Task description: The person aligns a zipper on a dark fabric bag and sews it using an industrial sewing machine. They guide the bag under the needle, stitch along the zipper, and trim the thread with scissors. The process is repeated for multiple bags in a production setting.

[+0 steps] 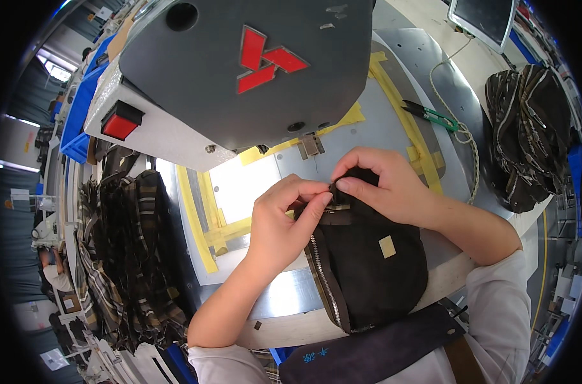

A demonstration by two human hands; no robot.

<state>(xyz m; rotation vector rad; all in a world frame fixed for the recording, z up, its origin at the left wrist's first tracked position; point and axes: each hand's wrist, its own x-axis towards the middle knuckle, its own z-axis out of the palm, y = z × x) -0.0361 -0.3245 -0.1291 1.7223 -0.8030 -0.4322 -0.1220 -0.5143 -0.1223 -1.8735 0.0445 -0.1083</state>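
Dark zippered bag (374, 288), just below the grip
Left hand (283, 217) and right hand (390, 185) pinch thumb to forefinger at its upper edge, largely hiding the bit held; silver zip (323, 275) below-left, pale patch (387, 247) below-right.

The left forearm (227, 302) slants up from the lower edge, while the right forearm (473, 230) reaches in from the right, elbow bent. The left hand (279, 214) and right hand (388, 185) nearly meet, each with thumb and forefinger pinched.
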